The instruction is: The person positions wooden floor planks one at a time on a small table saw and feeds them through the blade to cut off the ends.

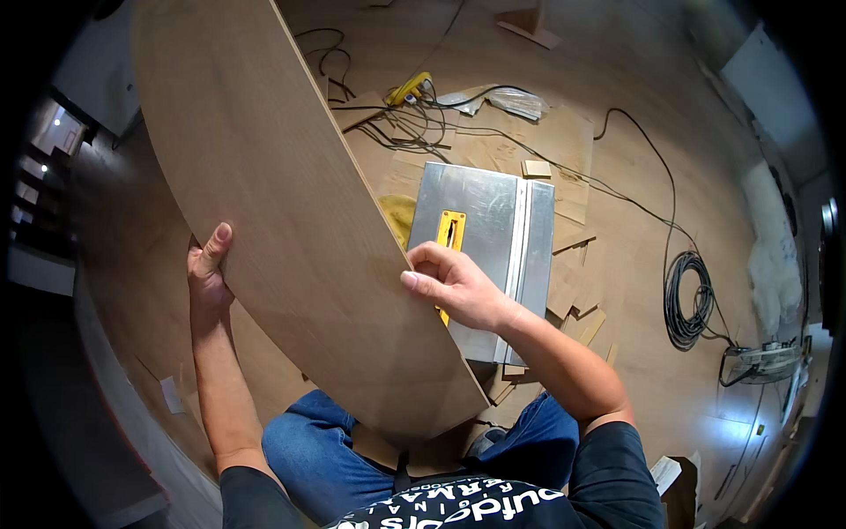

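A long wooden plank [264, 167] with light brown grain slants across the view, its near end above my lap. On its left edge my left hand [210, 269] grips it, thumb on the upper face and fingers underneath. At the right edge my right hand [454, 284] has its fingers curled round the rim, thumb along the side. Just beyond the right hand stands a table saw [538, 238] with a grey metal top. Its yellow insert plate [453, 231] is partly hidden behind that hand.
Tangled black cables [414, 123] and a yellow power tool or socket block [411, 88] lie beyond the saw. Wood offcuts [573, 273] are scattered at its right. A coiled black cable [686, 300] rests on the floor near a floor lamp-like device [762, 361]. A small wood block [536, 169] sits at the saw's far edge.
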Tool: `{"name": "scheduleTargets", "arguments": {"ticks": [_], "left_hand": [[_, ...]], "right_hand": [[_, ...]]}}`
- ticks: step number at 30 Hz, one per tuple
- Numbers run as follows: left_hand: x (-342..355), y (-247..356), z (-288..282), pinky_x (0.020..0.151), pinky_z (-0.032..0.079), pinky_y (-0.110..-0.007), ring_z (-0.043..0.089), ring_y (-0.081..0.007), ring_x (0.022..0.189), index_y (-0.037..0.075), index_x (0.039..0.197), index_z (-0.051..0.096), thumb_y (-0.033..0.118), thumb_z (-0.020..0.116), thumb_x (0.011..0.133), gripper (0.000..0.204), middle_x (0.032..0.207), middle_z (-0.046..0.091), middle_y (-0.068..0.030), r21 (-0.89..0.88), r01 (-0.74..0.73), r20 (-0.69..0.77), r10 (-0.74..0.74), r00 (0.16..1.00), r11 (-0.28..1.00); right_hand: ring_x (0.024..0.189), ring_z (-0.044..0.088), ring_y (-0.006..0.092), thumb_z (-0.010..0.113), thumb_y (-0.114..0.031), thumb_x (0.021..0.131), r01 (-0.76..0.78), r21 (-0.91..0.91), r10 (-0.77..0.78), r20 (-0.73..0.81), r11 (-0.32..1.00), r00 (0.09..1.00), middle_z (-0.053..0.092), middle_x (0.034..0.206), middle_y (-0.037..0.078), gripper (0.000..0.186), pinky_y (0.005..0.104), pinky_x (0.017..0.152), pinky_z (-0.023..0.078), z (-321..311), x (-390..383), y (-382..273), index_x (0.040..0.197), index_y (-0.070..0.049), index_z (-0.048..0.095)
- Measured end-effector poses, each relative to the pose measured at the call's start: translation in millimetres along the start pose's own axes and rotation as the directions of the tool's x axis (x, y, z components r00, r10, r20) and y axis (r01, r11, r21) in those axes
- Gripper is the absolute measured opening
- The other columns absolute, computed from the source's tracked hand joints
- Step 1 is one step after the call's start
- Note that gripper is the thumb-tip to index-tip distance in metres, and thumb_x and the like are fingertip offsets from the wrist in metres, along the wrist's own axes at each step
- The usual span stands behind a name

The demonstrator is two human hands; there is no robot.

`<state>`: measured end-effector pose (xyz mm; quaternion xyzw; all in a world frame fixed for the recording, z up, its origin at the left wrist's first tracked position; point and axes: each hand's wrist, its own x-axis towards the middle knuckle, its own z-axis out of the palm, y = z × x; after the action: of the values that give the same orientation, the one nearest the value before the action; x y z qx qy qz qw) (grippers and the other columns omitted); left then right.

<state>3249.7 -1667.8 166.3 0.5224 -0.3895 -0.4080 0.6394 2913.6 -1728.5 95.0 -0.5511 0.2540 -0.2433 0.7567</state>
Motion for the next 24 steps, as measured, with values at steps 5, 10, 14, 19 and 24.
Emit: {"name": "scheduleTargets", "arguments": {"ticks": [5,10,14,19,24], "left_hand": [[12.7,12.5,49.9,0.083,0.058,-0.034,0.069,-0.0253,0.094,-0.004,0.128,0.052,0.025,0.069,0.090,0.050,0.110,0.066,-0.0144,-0.056,-0.016,0.244,0.029,0.969,0.998],[48.7,40.1,98.7,0.087,0.055,-0.036,0.067,-0.0254,0.102,-0.005,0.130,0.050,0.024,0.065,0.092,0.049,0.112,0.066,-0.0135,-0.128,0.068,0.447,-0.004,0.894,0.989],[50.6,40.8,103.5,0.093,0.052,-0.039,0.065,-0.0254,0.106,-0.004,0.131,0.051,0.024,0.064,0.093,0.049,0.117,0.065,-0.0131,-0.187,-0.015,0.265,0.065,0.962,0.982],[61.5,30.1,39.6,0.099,0.047,-0.039,0.061,-0.0241,0.113,-0.001,0.130,0.055,0.027,0.063,0.094,0.046,0.125,0.062,-0.0122,-0.295,-0.030,-0.073,0.008,0.997,0.955],[57.0,51.5,-49.2,0.101,0.044,-0.039,0.055,-0.0261,0.118,0.003,0.132,0.054,0.037,0.058,0.096,0.049,0.130,0.060,-0.0105,-0.353,-0.013,-0.174,-0.052,0.983,0.936]], "right_hand": [[0.094,0.062,0.0109,0.066,-0.036,0.094,0.130,0.280,-0.120,-0.053,0.951,0.991,0.066,0.103,0.007,0.047,0.0270,0.083,0.051,-2.9,34.6,-72.1,0.122,0.001,0.055],[0.083,0.066,0.0116,0.064,-0.032,0.096,0.350,-0.036,-0.350,-0.211,0.936,0.913,0.069,0.098,0.010,0.041,0.0264,0.072,0.054,-21.9,25.2,-137.4,0.114,0.004,0.062],[0.091,0.065,0.0129,0.051,-0.043,0.101,0.420,-0.061,-0.424,-0.161,0.906,0.891,0.070,0.102,0.010,0.048,0.0300,0.083,0.053,-25.3,35.5,-168.7,0.114,0.002,0.063],[0.101,0.064,0.0201,0.034,-0.059,0.101,0.312,-0.283,-0.378,-0.218,0.907,0.900,0.068,0.105,0.017,0.068,0.0330,0.091,0.050,-110.6,83.4,-144.1,0.124,0.002,0.056],[0.106,0.063,0.0364,0.044,-0.049,0.098,-0.291,-0.841,-0.341,-0.467,0.457,0.816,0.067,0.109,0.023,0.056,0.0453,0.091,0.048,-242.6,98.9,-12.3,0.114,0.000,0.064]]}}
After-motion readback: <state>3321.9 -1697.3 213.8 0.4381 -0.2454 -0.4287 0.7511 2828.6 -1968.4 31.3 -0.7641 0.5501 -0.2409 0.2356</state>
